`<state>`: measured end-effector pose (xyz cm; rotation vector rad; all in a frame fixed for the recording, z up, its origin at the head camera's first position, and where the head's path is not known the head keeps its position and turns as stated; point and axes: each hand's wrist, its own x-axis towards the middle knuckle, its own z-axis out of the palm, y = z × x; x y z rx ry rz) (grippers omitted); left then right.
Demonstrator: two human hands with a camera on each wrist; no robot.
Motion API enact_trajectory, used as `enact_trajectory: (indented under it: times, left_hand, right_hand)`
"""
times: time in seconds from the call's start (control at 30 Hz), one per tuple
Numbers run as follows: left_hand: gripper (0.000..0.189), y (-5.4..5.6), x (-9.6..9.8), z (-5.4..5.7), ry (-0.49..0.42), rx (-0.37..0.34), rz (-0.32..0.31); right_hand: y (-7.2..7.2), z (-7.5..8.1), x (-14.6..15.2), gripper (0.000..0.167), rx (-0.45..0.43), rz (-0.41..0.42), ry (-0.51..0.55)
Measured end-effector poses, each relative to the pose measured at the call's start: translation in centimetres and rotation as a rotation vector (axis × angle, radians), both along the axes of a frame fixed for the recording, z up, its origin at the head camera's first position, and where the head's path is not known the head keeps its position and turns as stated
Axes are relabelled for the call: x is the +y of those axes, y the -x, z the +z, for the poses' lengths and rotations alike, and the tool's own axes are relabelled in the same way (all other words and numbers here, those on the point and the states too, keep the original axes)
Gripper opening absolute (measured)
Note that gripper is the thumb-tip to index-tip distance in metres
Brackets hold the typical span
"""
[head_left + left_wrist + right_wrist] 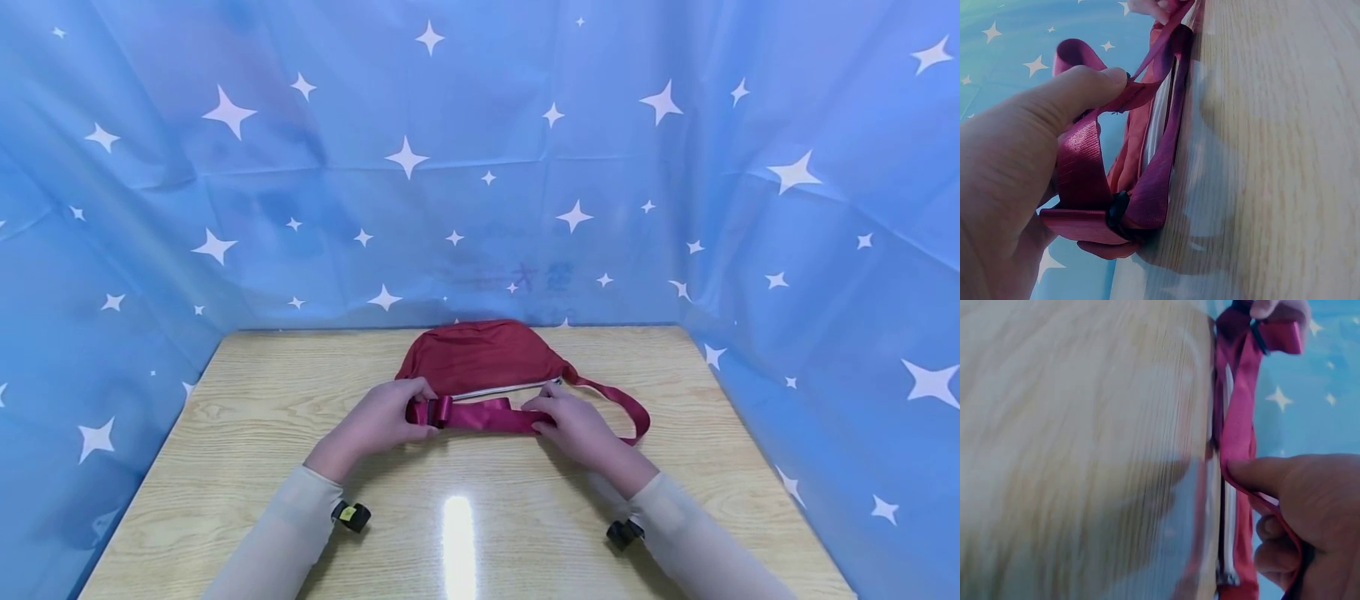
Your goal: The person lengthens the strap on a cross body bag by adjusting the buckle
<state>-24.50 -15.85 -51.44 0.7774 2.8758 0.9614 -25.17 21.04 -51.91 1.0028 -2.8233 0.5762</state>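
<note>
A dark red waist bag [480,354] lies near the table's far edge, its pale zipper [510,390] along the near side. In front of the bag, a shiny magenta strap [487,417] is drawn out between both hands. The left hand [382,417] pinches the strap at its left part, beside a black strap slider [1117,209], where the webbing folds into a loop. Farther right, the right hand [573,425] grips the strap between thumb and fingers, as the right wrist view shows. Past this hand the strap curves in a loop [637,414] back to the bag's right end.
The wood-grain table [262,433] has a bright light reflection at its front middle. Blue cloth [480,233] with white stars hangs behind and along both sides. Small black devices [351,516] are worn at both wrists, over pale sleeves [285,533].
</note>
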Motion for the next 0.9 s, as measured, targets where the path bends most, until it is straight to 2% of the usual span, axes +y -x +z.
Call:
enact_trajectory:
  times: [0.2, 0.43, 0.57, 0.73, 0.9]
  left_hand:
    - [0.042, 0.0, 0.0, 0.2, -0.008, -0.026, 0.007]
    - [0.042, 0.0, 0.3, 0.0, 0.008, 0.005, -0.010]
    - [0.043, 0.1, 0.4, -0.1, 0.008, 0.001, -0.009]
    - [0.043, 0.1, 0.4, -0.2, 0.010, -0.001, -0.003]
    - [0.043, 0.2, 0.4, -0.3, 0.017, 0.006, 0.003]
  right_hand:
    - [0.2, -0.1, 1.5, 0.026, -0.007, -0.028, -0.001]
    - [0.0, -0.3, 1.1, 0.031, -0.015, -0.047, -0.012]
    - [-0.3, -0.2, -0.8, 0.040, 0.004, -0.036, -0.013]
    - [-0.6, 0.0, -4.8, 0.038, 0.047, 0.014, -0.039]
    - [-0.8, -0.3, -8.2, 0.038, 0.079, -0.020, -0.089]
